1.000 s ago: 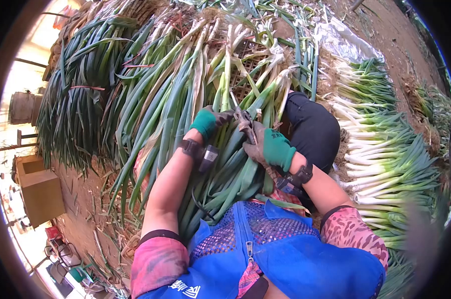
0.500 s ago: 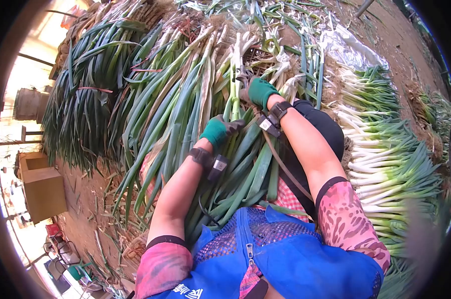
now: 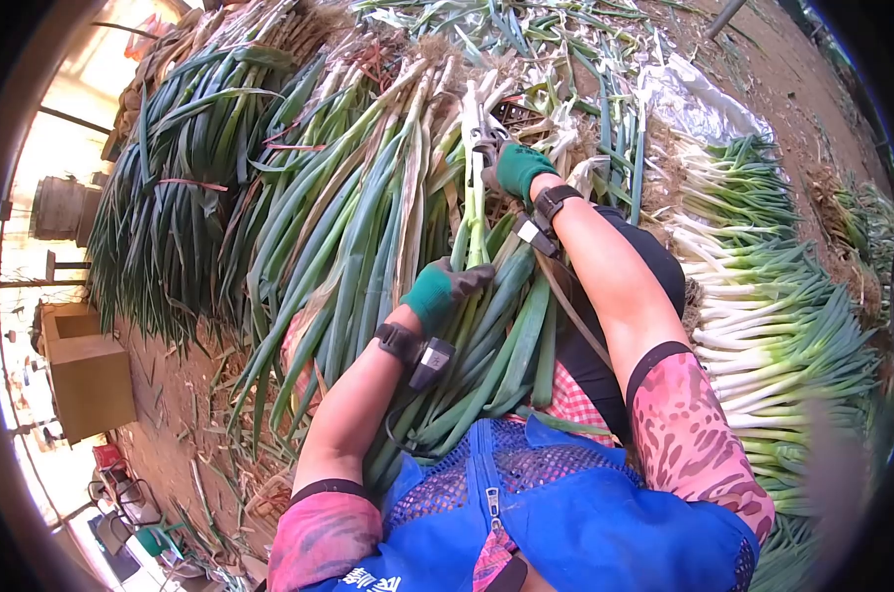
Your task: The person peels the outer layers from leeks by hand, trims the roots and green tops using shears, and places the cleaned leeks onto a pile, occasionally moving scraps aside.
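My left hand (image 3: 449, 292), in a green and grey glove, is closed around the green leaves of a scallion stalk (image 3: 476, 212) over my lap. Farther up the same stalk, my right hand (image 3: 518, 170), gloved alike, grips a metal tool (image 3: 487, 141) with a hose or cord trailing from it. The tool lies against the pale part of the stalk, below the roots. Long untrimmed scallions (image 3: 353, 212) lie beside my left hand. Their roots point away from me and the leaves hang toward me.
Tied scallion bundles (image 3: 190, 187) are piled at the left. Cleaned white scallions (image 3: 733, 326) form a long row at the right, near a white plastic sheet (image 3: 699, 99). A cardboard box (image 3: 90, 385) stands at the far left. Leaf scraps litter the ground beyond my hands.
My left hand has moved slightly down and right along the leaves. The right hand and tool have shifted a little up and right, and the hands are farther apart.
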The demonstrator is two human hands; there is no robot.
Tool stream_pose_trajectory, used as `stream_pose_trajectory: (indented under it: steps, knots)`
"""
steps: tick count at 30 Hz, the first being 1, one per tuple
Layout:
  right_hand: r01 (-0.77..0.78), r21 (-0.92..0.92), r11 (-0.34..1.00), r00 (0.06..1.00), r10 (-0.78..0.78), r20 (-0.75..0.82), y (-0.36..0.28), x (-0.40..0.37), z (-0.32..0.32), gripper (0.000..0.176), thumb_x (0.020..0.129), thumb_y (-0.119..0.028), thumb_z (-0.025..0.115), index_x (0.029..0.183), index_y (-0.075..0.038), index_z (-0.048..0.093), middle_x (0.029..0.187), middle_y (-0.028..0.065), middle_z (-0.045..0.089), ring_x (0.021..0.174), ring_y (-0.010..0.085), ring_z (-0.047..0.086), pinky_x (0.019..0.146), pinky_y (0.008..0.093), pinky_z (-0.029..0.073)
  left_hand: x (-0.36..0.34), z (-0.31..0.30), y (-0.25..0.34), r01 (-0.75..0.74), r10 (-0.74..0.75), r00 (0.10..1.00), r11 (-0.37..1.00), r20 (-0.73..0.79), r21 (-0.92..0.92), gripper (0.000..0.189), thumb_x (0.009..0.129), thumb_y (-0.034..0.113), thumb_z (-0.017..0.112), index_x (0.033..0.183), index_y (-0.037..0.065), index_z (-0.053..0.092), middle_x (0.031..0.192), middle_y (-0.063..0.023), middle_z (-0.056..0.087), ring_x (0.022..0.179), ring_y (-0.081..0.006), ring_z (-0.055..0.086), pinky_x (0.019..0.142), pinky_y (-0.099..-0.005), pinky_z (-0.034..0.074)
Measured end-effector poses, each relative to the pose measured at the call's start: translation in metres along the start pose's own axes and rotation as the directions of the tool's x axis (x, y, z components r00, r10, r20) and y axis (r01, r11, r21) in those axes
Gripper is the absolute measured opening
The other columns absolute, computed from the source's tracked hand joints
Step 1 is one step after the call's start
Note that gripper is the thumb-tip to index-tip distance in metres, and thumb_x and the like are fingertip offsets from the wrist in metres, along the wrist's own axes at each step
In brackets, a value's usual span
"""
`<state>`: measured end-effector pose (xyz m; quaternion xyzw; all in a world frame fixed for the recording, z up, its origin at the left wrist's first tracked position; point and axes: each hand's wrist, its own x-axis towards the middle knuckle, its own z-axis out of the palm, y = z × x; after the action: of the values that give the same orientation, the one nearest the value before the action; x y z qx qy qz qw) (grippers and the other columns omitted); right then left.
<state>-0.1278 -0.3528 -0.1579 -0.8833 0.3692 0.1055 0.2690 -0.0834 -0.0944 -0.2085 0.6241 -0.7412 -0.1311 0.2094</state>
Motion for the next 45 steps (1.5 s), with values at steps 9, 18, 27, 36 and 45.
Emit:
stream_pose_trajectory:
  steps: [9,18,27,36,45]
  knots:
    - [0.036,-0.029,0.999,0.999,-0.035,0.006,-0.005,-0.019,0.002,0.046,0.077,-0.029,0.061,0.109,0.003,0.065,0.107,0.0264,0.066,0.102,0.0375,0.065,0.089,0.0418,0.051,-0.011,-0.004,0.011,0.040,-0.044,0.997,0.996,-0.057,-0.084,0.039,0.083,0.006,0.055,0.119,0.018,0.062,0.079,-0.0136,0.062,0.058,-0.0354,0.051,0.058,-0.0418,0.045]
    - [0.079,-0.270,0.960,0.994,-0.056,0.090,0.009,-0.077,-0.008,0.038,0.075,-0.022,0.059,0.105,-0.001,0.069,0.109,0.0221,0.067,0.099,0.0343,0.067,0.086,0.0424,0.052,-0.001,-0.062,0.074,0.716,-0.648,0.600,0.174,0.470,-0.676,0.055,0.078,0.042,0.073,0.107,-0.004,0.064,0.092,-0.0153,0.069,0.085,-0.0203,0.066,0.076,-0.0330,0.049]
    - [0.046,-0.016,0.999,0.986,-0.043,0.159,0.053,-0.147,0.001,0.061,0.078,-0.045,0.064,0.108,0.008,0.061,0.103,0.0296,0.065,0.098,0.0388,0.065,0.084,0.0421,0.051,0.014,-0.092,0.044,0.772,-0.760,0.627,0.577,0.172,-0.268,0.051,0.084,0.046,0.069,0.105,0.000,0.065,0.089,-0.0181,0.069,0.082,-0.0279,0.067,0.077,-0.0367,0.050]
    - [-0.031,0.079,0.996,0.989,0.019,0.145,0.040,-0.167,0.027,0.078,0.079,-0.044,0.063,0.131,0.010,0.041,0.111,0.0311,0.062,0.105,0.0416,0.061,0.093,0.0429,0.048,0.036,-0.090,-0.083,0.893,-0.892,0.445,0.436,-0.075,0.114,0.051,0.083,0.040,0.067,0.114,0.001,0.060,0.108,-0.0223,0.066,0.094,-0.0359,0.064,0.087,-0.0428,0.050]
    - [0.004,0.230,0.973,0.999,-0.016,0.049,0.046,-0.170,0.029,0.072,0.078,-0.041,0.063,0.128,0.008,0.046,0.111,0.0301,0.062,0.104,0.0427,0.061,0.093,0.0430,0.048,-0.004,-0.131,0.029,0.705,-0.611,0.695,0.473,0.379,-0.529,0.040,0.084,0.037,0.068,0.092,-0.003,0.067,0.074,-0.0072,0.064,0.068,-0.0154,0.059,0.064,-0.0316,0.048]
